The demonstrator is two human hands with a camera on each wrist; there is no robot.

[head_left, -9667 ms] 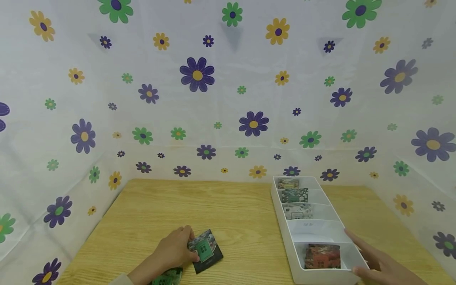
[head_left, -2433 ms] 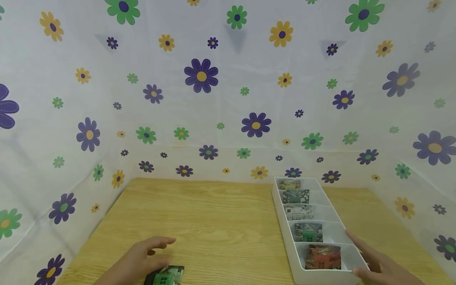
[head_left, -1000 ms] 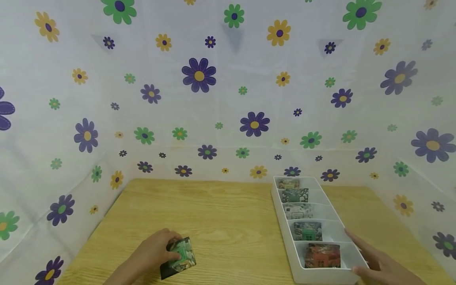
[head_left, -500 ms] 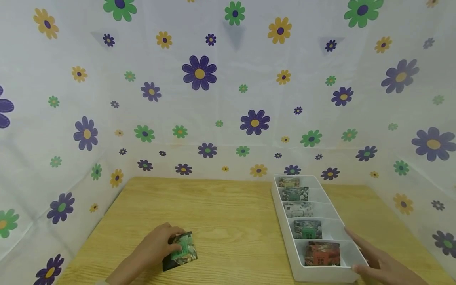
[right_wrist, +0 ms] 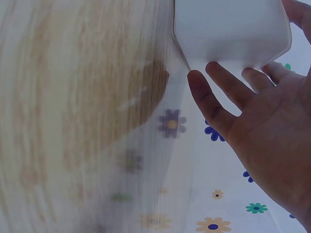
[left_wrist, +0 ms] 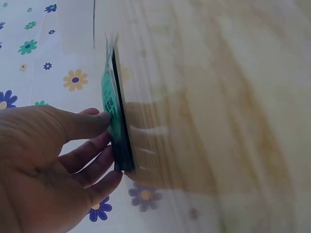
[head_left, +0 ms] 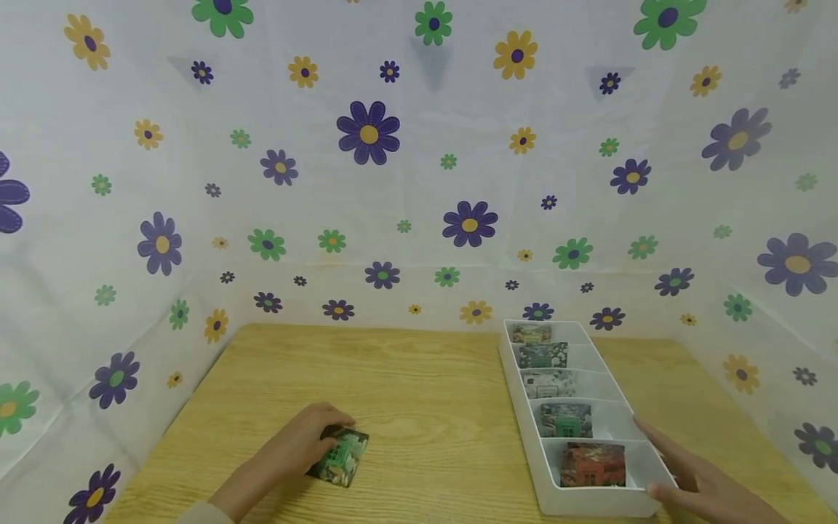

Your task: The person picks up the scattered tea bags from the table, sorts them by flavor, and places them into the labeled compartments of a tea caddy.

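My left hand (head_left: pixel 302 442) pinches a small printed sachet (head_left: pixel 348 460) with a green label, low over the left-middle of the wooden table. In the left wrist view the thumb presses on the sachet's labelled face, and the sachet (left_wrist: pixel 111 97) is seen nearly edge-on. My right hand (head_left: pixel 707 477) rests at the near right corner of a long white divided tray (head_left: pixel 596 502). Seen from the right wrist, its fairly straight, spread fingers touch the tray wall (right_wrist: pixel 233 29). The nearest compartment holds a red sachet (head_left: pixel 592 466); behind it stands a dark sachet with a green label (head_left: pixel 566 422).
Farther back in the tray, separate compartments hold a whitish sachet (head_left: pixel 550 383), a dark flowered sachet (head_left: pixel 543 355) and a yellow-red sachet (head_left: pixel 532 334). A white flower-printed sheet (head_left: pixel 419 189) encloses the wooden table (head_left: pixel 393 378) at the back and sides.
A dark green-labelled sachet, earlier in my left hand, now stands in the second-nearest compartment. The left hand has picked up another green-labelled sachet and shifted it slightly right and away. The right hand stays put.
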